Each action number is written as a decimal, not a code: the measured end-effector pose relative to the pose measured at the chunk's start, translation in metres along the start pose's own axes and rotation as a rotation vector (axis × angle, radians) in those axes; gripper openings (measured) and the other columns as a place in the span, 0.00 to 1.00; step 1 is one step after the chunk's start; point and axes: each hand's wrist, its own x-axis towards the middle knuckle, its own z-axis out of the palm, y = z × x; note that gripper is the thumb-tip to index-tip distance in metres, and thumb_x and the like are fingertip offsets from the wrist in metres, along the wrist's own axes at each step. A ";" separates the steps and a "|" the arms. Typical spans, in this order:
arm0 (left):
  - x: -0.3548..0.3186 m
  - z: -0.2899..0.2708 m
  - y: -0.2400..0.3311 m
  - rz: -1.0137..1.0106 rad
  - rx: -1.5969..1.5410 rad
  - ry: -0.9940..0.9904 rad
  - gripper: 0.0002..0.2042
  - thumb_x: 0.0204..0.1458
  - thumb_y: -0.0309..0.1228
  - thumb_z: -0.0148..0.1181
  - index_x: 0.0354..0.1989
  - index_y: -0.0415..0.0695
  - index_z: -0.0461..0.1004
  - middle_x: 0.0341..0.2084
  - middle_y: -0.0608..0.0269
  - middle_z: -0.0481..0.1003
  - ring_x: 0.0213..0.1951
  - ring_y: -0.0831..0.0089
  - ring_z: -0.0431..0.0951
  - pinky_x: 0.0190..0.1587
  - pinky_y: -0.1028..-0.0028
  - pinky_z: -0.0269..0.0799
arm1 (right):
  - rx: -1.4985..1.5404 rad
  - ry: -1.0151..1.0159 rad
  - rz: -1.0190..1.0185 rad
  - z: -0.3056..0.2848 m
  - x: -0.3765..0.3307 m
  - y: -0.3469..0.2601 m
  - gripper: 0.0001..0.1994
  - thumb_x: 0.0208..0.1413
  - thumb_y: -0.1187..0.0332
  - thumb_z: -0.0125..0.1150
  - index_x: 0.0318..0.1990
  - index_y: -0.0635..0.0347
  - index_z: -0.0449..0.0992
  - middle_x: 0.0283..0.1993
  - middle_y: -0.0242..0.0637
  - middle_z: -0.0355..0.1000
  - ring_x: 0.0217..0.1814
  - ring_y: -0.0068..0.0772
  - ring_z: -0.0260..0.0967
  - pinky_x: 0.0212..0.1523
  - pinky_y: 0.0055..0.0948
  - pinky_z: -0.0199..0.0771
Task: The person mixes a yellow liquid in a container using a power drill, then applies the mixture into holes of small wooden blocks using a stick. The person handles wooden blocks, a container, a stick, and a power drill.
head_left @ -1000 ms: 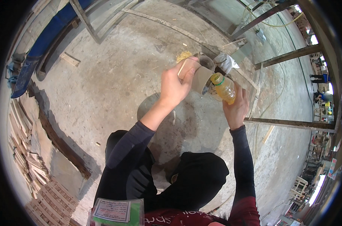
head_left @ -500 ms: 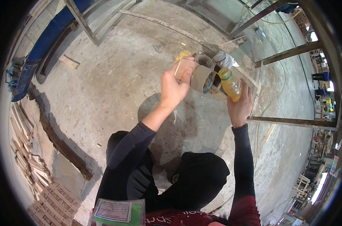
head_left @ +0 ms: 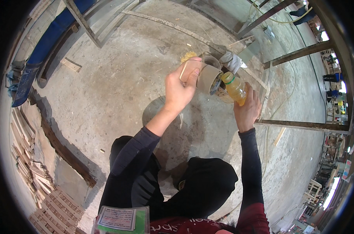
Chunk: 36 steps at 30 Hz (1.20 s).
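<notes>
My left hand [head_left: 179, 87] is closed on a tan cup [head_left: 209, 79], gripping a flat tan part that sticks out from its side. The cup is tilted with its mouth toward the right, and something dark shows inside. In my right hand [head_left: 248, 107] is a clear plastic bottle [head_left: 236, 90] of yellow liquid with a green ring at the neck. The bottle leans left, its neck close to the cup's mouth; whether they touch I cannot tell. Just behind the cup is a round ridged container [head_left: 212, 61], partly hidden.
A greyish-white cloth-like bundle [head_left: 231, 62] and a yellow crumbly heap [head_left: 189, 56] lie beyond my hands. A metal frame [head_left: 301, 125] stands at the right. Wood strips [head_left: 29, 156] are piled at the left, near a long blue object [head_left: 44, 50]. A person's legs [head_left: 303, 15] show far right.
My right hand has brought the bottle slightly left and tipped it further, its neck now nearer the cup's mouth. My left hand and the cup have hardly moved. A distant person's legs have come into view.
</notes>
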 end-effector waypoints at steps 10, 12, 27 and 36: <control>-0.001 0.003 -0.002 0.053 -0.036 0.063 0.12 0.56 0.23 0.57 0.48 0.41 0.78 0.37 0.54 0.82 0.39 0.73 0.83 0.40 0.75 0.76 | 0.026 0.043 0.003 0.006 0.004 0.002 0.36 0.40 0.76 0.68 0.62 0.48 0.66 0.47 0.37 0.71 0.51 0.45 0.69 0.51 0.43 0.64; -0.001 0.002 -0.003 0.056 -0.031 0.060 0.12 0.56 0.23 0.57 0.48 0.41 0.78 0.36 0.55 0.82 0.38 0.73 0.83 0.39 0.75 0.76 | 0.026 0.046 0.000 0.007 0.004 0.003 0.36 0.40 0.76 0.68 0.62 0.48 0.67 0.47 0.37 0.71 0.50 0.45 0.69 0.51 0.42 0.64; -0.001 0.002 0.002 0.036 -0.078 0.004 0.12 0.57 0.22 0.57 0.49 0.38 0.77 0.39 0.57 0.82 0.42 0.76 0.81 0.45 0.76 0.74 | -0.021 0.063 0.019 0.004 0.008 0.008 0.35 0.40 0.75 0.68 0.62 0.50 0.66 0.47 0.37 0.71 0.50 0.44 0.69 0.52 0.42 0.64; 0.001 0.000 -0.004 -0.020 -0.086 0.075 0.13 0.57 0.22 0.57 0.50 0.36 0.76 0.41 0.59 0.80 0.44 0.75 0.79 0.49 0.75 0.72 | 0.004 -0.056 0.063 0.006 -0.011 0.005 0.37 0.41 0.73 0.68 0.64 0.50 0.65 0.51 0.38 0.70 0.53 0.45 0.68 0.54 0.44 0.64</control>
